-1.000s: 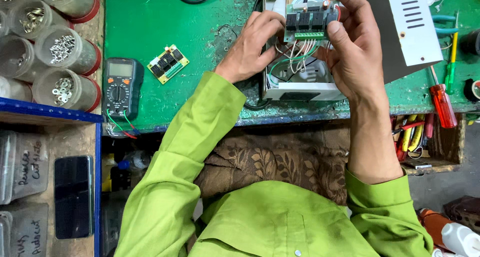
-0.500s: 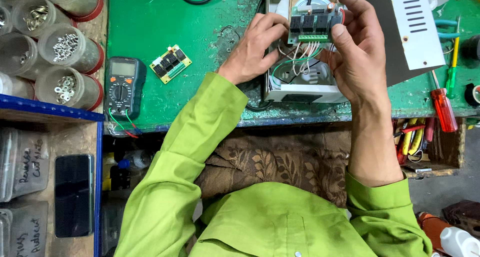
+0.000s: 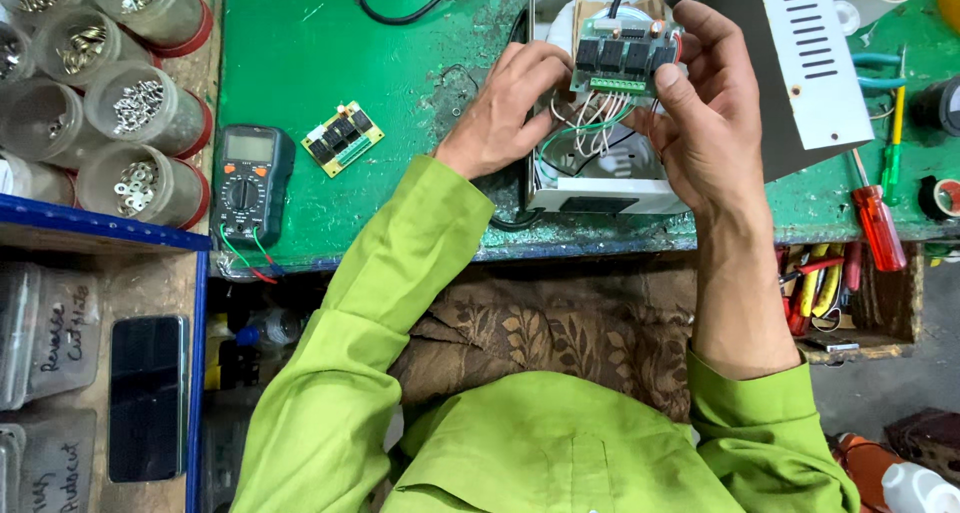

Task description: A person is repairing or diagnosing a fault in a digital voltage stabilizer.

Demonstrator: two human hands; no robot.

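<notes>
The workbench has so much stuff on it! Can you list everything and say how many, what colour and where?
relay board: one, green with black blocks, held over the open box
open box: one, white, bench middle
box cover: one, white, slotted, right of the box
small board: one, yellowish, lying left of the hands
multimeter: one, dark, bench left edge
jars: several, clear with metal bits, far left
screwdriver: one, red handle, right
phone: one, black, lower left shelf
left hand: touches the board's left side
right hand: grip on the board's right side
</notes>
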